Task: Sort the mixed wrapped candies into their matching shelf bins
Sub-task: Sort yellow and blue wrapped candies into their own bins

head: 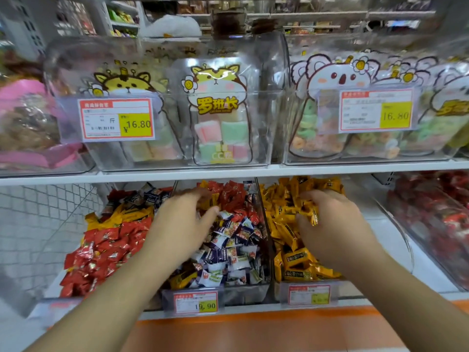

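Three clear bins stand side by side on the lower shelf. The left bin (76, 298) holds mostly red candies (106, 247) with some yellow and dark blue ones at the back. The middle bin (243, 292) holds dark blue and white candies (233, 250) mixed with red and yellow ones. The right bin (279, 288) holds yellow candies (299, 265). My left hand (182, 222) reaches into the middle bin, fingers spread over the far candies. My right hand (332, 224) is in the right bin, gripping a yellow candy (314, 216) among the pile.
Price tags (196, 302) hang on the bin fronts. A fourth bin of red candies (436, 224) stands at the far right. The upper shelf (228, 171) carries clear tubs of soft sweets (220, 138). A white mesh panel (38, 224) stands at the left.
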`<state>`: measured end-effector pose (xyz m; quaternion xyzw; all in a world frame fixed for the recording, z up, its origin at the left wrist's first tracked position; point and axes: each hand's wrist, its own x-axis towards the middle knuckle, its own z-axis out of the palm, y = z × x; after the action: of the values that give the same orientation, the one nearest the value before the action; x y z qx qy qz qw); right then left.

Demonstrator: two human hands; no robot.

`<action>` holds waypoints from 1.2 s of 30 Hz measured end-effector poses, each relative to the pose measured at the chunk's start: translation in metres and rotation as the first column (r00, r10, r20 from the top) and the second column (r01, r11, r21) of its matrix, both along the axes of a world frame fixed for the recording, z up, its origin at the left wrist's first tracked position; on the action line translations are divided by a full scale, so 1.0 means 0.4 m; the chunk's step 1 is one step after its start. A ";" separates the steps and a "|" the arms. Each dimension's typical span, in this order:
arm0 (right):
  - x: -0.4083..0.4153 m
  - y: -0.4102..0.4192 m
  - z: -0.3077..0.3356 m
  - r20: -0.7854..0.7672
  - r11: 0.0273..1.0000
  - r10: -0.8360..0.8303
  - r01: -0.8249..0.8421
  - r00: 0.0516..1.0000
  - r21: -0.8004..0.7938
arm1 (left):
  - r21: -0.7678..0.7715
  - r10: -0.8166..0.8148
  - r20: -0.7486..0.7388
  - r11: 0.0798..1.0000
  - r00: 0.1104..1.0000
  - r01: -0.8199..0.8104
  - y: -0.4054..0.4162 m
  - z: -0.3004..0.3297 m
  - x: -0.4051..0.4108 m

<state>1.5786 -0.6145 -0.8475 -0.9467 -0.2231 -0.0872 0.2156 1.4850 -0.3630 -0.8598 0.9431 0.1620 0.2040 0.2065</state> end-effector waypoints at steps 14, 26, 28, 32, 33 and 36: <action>0.015 0.018 -0.025 -0.076 0.995 0.078 -0.073 0.994 0.064 | 0.208 0.214 -0.420 0.969 0.882 -0.135 0.048 -0.036 0.168; 0.005 0.012 -0.019 -0.078 0.990 0.125 -0.119 0.989 0.077 | 0.074 0.157 -0.217 0.987 0.964 -0.144 0.075 -0.080 0.167; 0.006 0.014 -0.019 -0.078 0.991 0.124 -0.118 0.989 0.070 | 0.029 0.167 -0.129 0.986 0.978 -0.164 0.068 -0.083 0.162; 0.005 0.018 -0.020 -0.080 0.990 0.129 -0.124 0.988 0.065 | -0.066 0.166 0.001 0.984 0.986 -0.165 0.053 -0.067 0.149; 0.004 0.018 -0.021 -0.078 0.989 0.135 -0.130 0.988 0.067 | -0.074 0.159 0.019 0.985 0.987 -0.157 0.050 -0.059 0.141; 0.002 0.023 -0.024 -0.062 0.984 0.160 -0.155 0.985 0.085 | -0.161 0.126 0.051 0.980 0.991 -0.117 0.032 -0.028 0.091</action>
<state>1.5793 -0.6053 -0.8571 -0.9191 -0.2861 -0.0459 0.2671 1.5214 -0.3500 -0.8708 0.9056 0.2286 0.2314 0.2723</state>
